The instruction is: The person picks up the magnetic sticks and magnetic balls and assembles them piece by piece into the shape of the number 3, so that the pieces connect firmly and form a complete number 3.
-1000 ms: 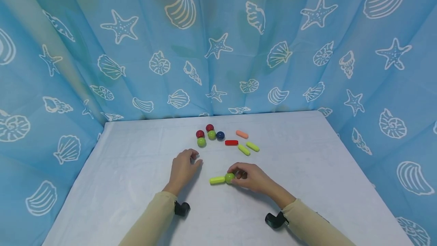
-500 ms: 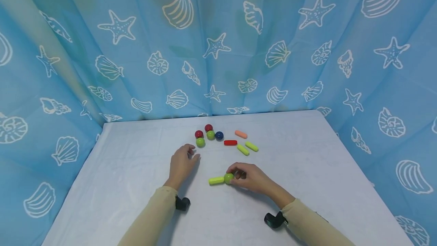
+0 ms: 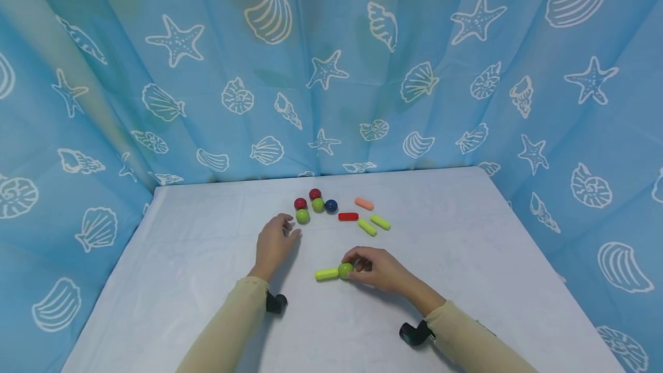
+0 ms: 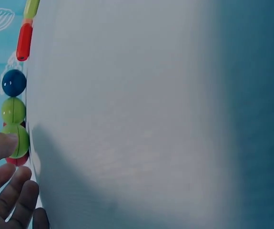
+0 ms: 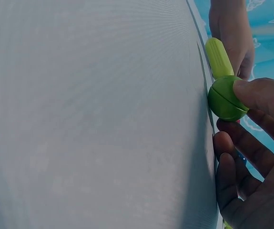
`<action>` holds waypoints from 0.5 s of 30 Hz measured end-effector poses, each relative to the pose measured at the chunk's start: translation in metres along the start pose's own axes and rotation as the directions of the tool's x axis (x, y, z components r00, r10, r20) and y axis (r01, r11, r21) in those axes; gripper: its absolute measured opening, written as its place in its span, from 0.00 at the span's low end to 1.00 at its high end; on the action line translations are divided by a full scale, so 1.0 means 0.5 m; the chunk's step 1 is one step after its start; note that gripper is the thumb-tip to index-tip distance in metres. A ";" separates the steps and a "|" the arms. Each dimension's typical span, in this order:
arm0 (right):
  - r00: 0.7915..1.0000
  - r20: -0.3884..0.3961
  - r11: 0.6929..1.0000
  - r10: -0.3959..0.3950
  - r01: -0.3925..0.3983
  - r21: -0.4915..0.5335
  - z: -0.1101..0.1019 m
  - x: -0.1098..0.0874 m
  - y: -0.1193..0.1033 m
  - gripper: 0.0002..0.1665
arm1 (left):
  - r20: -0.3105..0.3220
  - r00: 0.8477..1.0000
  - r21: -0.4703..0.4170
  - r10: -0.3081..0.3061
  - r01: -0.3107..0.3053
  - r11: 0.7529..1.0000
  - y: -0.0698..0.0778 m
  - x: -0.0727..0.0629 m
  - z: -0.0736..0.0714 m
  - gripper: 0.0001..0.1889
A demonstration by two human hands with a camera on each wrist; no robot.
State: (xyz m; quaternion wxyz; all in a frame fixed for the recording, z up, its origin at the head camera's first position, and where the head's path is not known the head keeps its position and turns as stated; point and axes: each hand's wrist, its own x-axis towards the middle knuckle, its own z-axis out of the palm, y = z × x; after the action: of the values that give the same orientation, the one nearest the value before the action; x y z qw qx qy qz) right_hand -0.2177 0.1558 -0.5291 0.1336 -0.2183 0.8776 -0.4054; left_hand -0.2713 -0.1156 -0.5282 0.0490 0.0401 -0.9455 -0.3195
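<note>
My right hand (image 3: pixel 380 269) pinches a green ball (image 3: pixel 345 271) between thumb and fingers, low over the white tabletop. A groove runs round this ball (image 5: pixel 225 98) in the right wrist view. Against its left side lies the end of a yellow-green stick (image 3: pixel 327 274). My left hand (image 3: pixel 270 246) holds nothing; its fingers are spread and loosely bent, just left of another green ball (image 3: pixel 303 216). From the left wrist, the thumb (image 4: pixel 3 143) overlaps that ball, though the head view shows a small gap.
Behind the hands, two red balls (image 3: pixel 300 204), a further green ball (image 3: pixel 318 205) and a dark blue ball (image 3: pixel 331 206) sit clustered. To their right lie a red stick (image 3: pixel 348 216), an orange stick (image 3: pixel 364 204) and two yellow-green sticks (image 3: pixel 380 222). A blue curtain (image 3: pixel 331 102) hangs behind the table.
My left hand has moved farther back, up to the near green ball. The right hand keeps its pinch on the other green ball at the stick's end; the whole view has shifted slightly.
</note>
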 end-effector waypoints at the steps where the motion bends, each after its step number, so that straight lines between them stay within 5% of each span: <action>1: 1.000 0.000 1.000 0.001 -0.001 -0.001 0.000 0.000 0.001 0.16 | 0.000 1.000 -0.003 -0.001 0.001 1.000 0.000 0.002 0.001 0.20; 15: 1.000 0.012 1.000 -0.023 0.023 0.014 -0.002 0.000 0.006 0.16 | -0.002 1.000 -0.012 0.027 -0.027 1.000 0.005 0.029 0.006 0.23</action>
State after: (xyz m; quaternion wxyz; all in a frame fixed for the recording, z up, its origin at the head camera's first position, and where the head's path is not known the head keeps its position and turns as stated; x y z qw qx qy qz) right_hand -0.2191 0.1581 -0.5309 0.1359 -0.2301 0.8714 -0.4115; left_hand -0.2862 -0.1135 -0.5282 0.0546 0.0274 -0.9439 -0.3244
